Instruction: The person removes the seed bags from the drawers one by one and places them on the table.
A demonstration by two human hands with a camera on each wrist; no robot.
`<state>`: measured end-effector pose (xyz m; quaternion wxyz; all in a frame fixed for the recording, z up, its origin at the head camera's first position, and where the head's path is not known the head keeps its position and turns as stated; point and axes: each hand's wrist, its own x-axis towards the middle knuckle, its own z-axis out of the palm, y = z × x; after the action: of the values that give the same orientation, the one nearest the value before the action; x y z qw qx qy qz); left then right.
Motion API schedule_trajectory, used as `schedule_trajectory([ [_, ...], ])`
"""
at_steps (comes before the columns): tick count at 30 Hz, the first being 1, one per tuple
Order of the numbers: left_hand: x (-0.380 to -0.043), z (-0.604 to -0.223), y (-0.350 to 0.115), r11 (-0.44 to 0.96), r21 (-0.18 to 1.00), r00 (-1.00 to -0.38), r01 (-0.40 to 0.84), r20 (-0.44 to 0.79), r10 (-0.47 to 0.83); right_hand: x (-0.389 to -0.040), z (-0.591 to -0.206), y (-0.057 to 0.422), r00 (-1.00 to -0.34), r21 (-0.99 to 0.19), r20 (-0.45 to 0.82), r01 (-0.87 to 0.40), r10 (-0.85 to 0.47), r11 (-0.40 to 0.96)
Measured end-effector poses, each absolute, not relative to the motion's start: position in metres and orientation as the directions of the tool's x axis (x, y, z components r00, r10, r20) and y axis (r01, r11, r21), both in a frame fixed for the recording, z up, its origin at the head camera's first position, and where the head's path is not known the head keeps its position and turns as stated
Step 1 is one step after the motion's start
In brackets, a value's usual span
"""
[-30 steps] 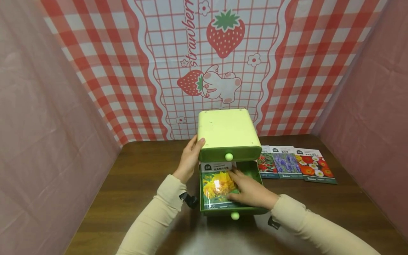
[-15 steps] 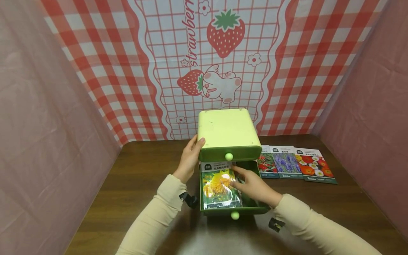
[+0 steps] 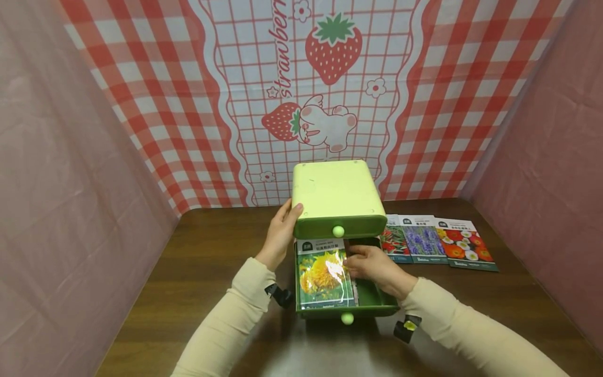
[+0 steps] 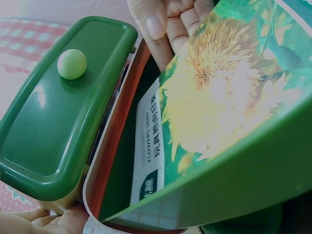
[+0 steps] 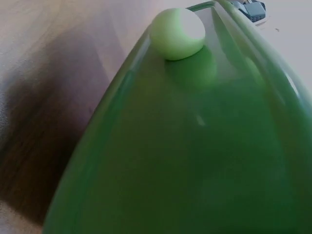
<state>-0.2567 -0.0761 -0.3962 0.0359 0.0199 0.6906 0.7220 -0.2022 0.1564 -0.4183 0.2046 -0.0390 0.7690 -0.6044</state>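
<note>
A cream storage box (image 3: 336, 188) with green drawers stands at the table's back, its lower drawer (image 3: 325, 314) pulled out. Inside lies a seed packet (image 3: 325, 277) with a yellow flower, and the edge of another shows beneath it on the right. My right hand (image 3: 379, 269) reaches into the drawer, curled fingers right at the packet's right edge. The left wrist view shows fingertips (image 4: 156, 27) beside that edge; I cannot tell whether they pinch it. My left hand (image 3: 279, 233) rests against the box's left side, thumb near the front corner, fingers extended along it.
Several seed packets lie in a row right of the box, including a lavender one (image 3: 424, 243) and one with orange and white flowers (image 3: 466, 246). The upper drawer (image 3: 315, 228) is closed. Patterned cloth (image 3: 235, 131) hangs behind the wooden table (image 3: 198, 262).
My right hand has drawn back from on top of the yellow-flower packet to its right edge, and its fingers have curled. Glare on the packet has shifted. The left hand stays put.
</note>
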Motion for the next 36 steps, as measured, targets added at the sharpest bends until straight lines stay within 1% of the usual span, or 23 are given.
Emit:
schedule_trajectory([
  [6, -0.257, -0.396, -0.077, -0.043, 0.999, -0.996, -0.031, -0.028, 0.080, -0.202, -0.422, 0.154, -0.894, -0.927, -0.328, 0.243, -0.304, 0.286],
  [13, -0.257, -0.395, -0.077, -0.045, 0.998, -0.995, -0.050, -0.046, 0.090, -0.199, -0.425, 0.151, -0.883, -0.908, -0.336, 0.211, -0.327, 0.362],
  [19, -0.254, -0.388, -0.078, -0.034, 0.997, -0.992, -0.071, -0.067, 0.104, -0.199, -0.428, 0.150, -0.891, -0.907, -0.329, 0.206, -0.312, 0.368],
  [26, -0.235, -0.365, -0.075, -0.024, 0.998, -0.994, -0.055, -0.053, 0.097, -0.199, -0.428, 0.150, -0.917, -0.917, -0.298, 0.199, -0.264, 0.344],
  [33, -0.257, -0.394, -0.076, -0.041, 0.998, -0.996, -0.041, -0.038, 0.085, -0.200, -0.418, 0.158, -0.913, -0.923, -0.309, 0.220, -0.266, 0.317],
  [36, -0.255, -0.394, -0.077, -0.036, 0.999, -0.996, -0.035, -0.032, 0.085, -0.199, -0.412, 0.162, -0.905, -0.925, -0.315, 0.226, -0.286, 0.305],
])
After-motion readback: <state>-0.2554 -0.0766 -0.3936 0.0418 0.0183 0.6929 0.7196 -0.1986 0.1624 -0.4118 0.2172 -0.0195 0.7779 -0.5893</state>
